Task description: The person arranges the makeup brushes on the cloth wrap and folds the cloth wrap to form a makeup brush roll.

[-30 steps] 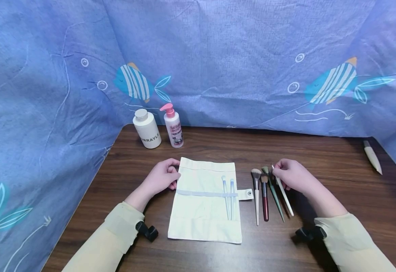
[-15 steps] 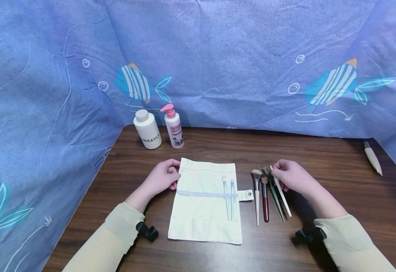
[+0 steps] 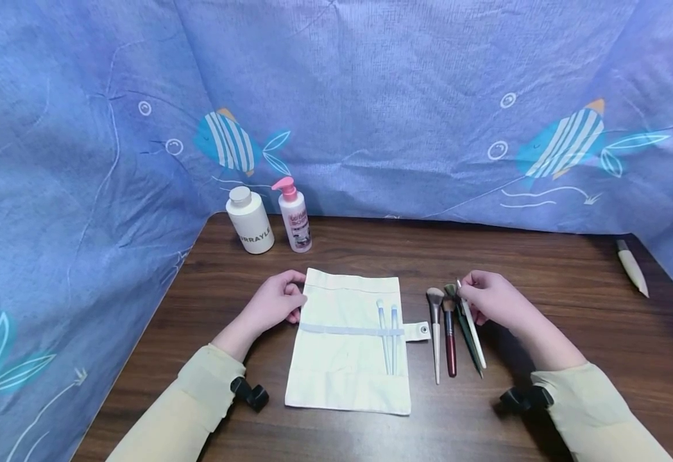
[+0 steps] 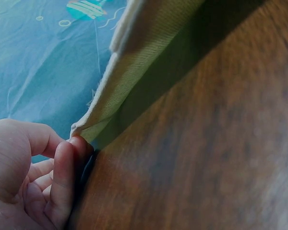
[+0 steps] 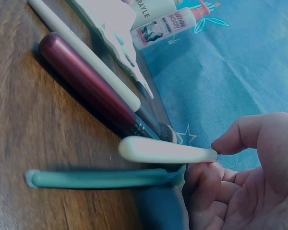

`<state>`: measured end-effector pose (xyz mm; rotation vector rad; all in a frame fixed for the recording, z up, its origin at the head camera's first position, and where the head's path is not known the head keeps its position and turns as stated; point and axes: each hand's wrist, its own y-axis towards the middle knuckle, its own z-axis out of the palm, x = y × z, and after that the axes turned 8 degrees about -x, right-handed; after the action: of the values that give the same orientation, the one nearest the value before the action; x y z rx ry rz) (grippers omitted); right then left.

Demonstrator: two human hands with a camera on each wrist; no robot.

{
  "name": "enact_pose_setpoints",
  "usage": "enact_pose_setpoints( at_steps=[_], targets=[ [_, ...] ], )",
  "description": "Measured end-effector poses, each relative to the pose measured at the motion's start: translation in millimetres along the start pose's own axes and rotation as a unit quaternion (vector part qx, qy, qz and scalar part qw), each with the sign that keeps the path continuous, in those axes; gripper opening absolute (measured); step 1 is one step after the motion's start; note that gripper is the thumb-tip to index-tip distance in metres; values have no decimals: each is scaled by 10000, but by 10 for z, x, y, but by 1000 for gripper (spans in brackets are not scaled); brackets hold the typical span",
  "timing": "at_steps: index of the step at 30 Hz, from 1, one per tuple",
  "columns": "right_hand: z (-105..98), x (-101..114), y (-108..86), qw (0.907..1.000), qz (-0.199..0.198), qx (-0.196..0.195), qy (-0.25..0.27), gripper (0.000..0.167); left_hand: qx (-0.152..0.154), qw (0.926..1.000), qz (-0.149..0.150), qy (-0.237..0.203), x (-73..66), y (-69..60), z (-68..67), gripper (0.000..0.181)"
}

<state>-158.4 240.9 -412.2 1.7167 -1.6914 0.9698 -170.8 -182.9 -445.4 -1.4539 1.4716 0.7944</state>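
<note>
We see a white brush (image 3: 475, 337) in the right hand (image 3: 489, 296), pinched between thumb and fingers near its upper end, its handle slanting down toward us. Just beside it lies a green brush (image 5: 101, 179); whether the two touch, we cannot tell. Next to that, on the left, we find a dark red brush (image 3: 450, 346), then a pale-handled brush (image 3: 437, 350), both with bristles pointing away from us.

Further left we have a cream cloth holder (image 3: 327, 359) laid open, two slim brushes (image 3: 394, 340) tucked under its grey band (image 3: 336, 329), its snap tab (image 3: 417, 331) sticking out to the right. The left hand (image 3: 275, 298) pinches the holder's left edge, and we see that edge raised off the brown table (image 3: 359, 443).

Behind, we make out a white bottle (image 3: 251, 221) beside a pink-topped pump bottle (image 3: 296, 221), both before a blue fish-print curtain (image 3: 394, 96).
</note>
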Motion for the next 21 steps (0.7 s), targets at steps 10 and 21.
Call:
enact_pose_setpoints(
  at_steps=[10,21],
  targets=[
    [18,20,-8,9999,-16,-111,34,18,-9,10000,27,-5,3,3,10,42],
    [29,15,-1,9995,-49,-228,195,16,-13,10000,-2,4,-3,0,2,42]
  ],
)
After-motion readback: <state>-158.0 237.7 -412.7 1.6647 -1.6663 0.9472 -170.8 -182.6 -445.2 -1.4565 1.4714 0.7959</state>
